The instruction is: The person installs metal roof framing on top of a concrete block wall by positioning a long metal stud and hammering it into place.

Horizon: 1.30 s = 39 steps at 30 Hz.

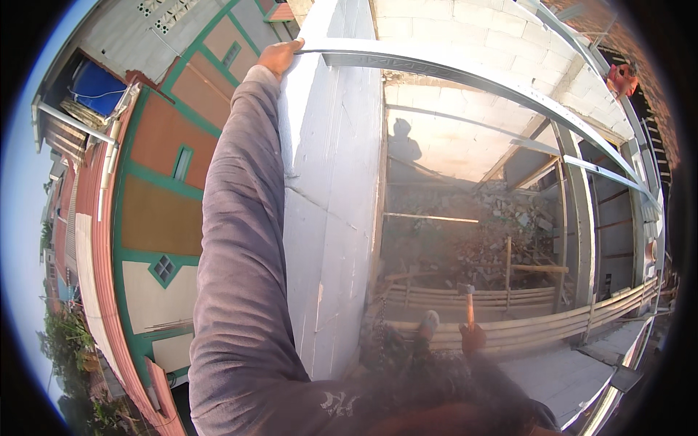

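Observation:
My left arm, in a grey-purple sleeve, reaches far forward along a pale wall top (331, 218). At its end my left hand (280, 58) is closed on the near end of a long, light steel channel (436, 67). From there the channel spans to the right across an open, roofless room. Low in the middle, my right hand (472, 338) is wrapped round the wooden handle of a hammer (470, 309). The hammer's head points up, away from the channel. Haze blurs the picture around my right arm.
Bamboo poles (494, 296) run below me, by my shoe (430, 321). Far down lies rubble (502, 225) between block walls. A second metal strip (603, 171) meets the channel's far end. A person in red (622, 78) is at far right. A green-trimmed building (163, 145) stands left.

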Each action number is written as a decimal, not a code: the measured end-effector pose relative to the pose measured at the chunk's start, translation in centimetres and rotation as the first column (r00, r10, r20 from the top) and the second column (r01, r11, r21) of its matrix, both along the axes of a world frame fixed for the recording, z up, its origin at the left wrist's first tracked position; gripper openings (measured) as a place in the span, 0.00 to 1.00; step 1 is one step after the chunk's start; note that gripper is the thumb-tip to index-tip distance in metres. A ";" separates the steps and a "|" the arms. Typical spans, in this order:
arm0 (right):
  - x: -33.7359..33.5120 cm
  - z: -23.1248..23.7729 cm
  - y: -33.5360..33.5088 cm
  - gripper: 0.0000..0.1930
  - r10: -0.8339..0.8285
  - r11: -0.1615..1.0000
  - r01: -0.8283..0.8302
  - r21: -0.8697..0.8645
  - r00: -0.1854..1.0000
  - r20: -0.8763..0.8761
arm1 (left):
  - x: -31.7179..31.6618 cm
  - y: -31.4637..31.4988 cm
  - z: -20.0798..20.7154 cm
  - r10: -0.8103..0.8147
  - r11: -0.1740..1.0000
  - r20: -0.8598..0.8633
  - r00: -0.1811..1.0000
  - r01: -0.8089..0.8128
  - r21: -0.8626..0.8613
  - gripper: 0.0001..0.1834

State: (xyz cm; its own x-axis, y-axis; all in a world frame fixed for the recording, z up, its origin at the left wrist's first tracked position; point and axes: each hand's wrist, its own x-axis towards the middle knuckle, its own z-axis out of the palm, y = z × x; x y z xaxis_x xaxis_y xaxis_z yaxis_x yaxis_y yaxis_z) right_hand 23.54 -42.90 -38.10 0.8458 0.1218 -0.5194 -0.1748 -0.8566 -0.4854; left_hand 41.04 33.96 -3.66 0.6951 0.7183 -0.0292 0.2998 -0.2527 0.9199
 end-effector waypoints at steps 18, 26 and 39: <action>-1.4 -8.6 -6.5 0.24 -0.040 0.986 0.009 -0.166 0.982 -0.183 | 0.4 1.8 -0.6 -0.038 0.957 0.087 0.995 0.061 -0.285 0.26; -1.3 -8.5 -5.8 0.23 -0.043 0.981 -0.012 -0.193 0.960 -0.276 | 0.6 2.0 -1.0 -0.026 0.963 0.112 0.993 0.055 -0.263 0.27; -3.1 -8.7 -8.9 0.23 -0.104 0.983 0.075 -0.170 0.981 -0.163 | 0.4 0.5 -0.3 0.019 1.000 0.084 0.996 -0.018 -0.020 0.28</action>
